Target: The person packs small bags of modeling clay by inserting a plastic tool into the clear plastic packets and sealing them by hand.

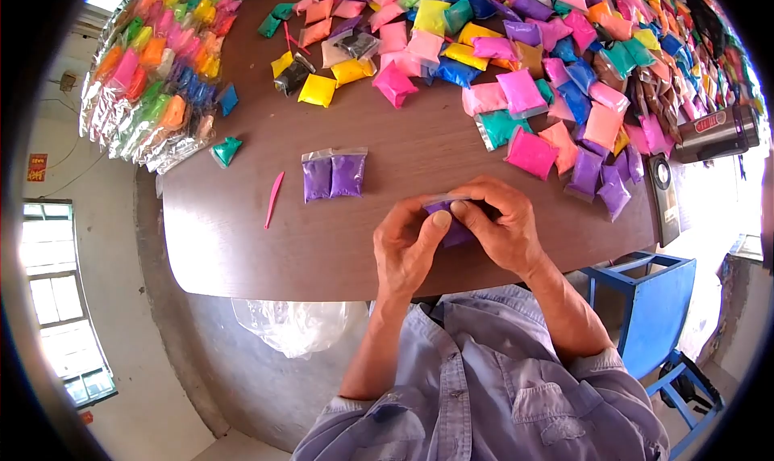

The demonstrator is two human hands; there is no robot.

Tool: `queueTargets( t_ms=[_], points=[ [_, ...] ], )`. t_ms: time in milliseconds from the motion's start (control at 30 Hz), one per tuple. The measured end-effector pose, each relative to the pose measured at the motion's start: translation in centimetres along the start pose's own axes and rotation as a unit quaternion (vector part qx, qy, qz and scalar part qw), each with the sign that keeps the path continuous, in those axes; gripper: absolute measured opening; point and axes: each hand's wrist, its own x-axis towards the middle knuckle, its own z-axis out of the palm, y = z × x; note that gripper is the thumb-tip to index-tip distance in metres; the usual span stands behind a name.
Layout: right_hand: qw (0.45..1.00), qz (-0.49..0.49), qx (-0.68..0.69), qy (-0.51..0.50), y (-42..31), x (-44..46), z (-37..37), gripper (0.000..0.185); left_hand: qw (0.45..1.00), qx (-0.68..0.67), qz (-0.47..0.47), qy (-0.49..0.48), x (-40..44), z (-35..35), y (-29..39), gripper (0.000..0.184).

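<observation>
Between my left hand [409, 239] and my right hand [501, 223] is a small clear plastic bag with purple clay [458, 235]. Both thumbs press near its top edge while the fingers curl behind it, so much of the bag is hidden. Left of my hands, two purple bags [333, 175] lie side by side on the brown table [234, 255]. A pink plastic modelling tool [274, 200] rests beside them, and a small green bag [226, 151] lies farther left.
Loose coloured bags [524, 94] are heaped across the back and right. Packed multi-coloured bags [161, 66] pile up at the back left. A metal flask [716, 134] and a flat device [665, 195] lie at the right edge. A blue stool [657, 308] stands beside me.
</observation>
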Motion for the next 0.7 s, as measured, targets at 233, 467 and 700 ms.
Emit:
queueTargets(
  t_ms=[233,467,700],
  points=[
    [1.0,-0.008,0.0,0.002,-0.3,0.0,-0.1,0.013,0.999,0.037,0.014,-0.027,0.2,-0.8,-0.6,0.021],
    [1.0,0.017,0.014,-0.011,-0.9,-0.1,-0.2,0.015,0.994,0.089,0.054,-0.012,0.1,-0.7,-0.6,0.02],
    [0.999,0.017,0.036,0.025,-0.1,-0.1,-0.2,0.015,0.998,0.033,0.005,-0.045,0.0,0.0,0.2,0.02]
  ],
)
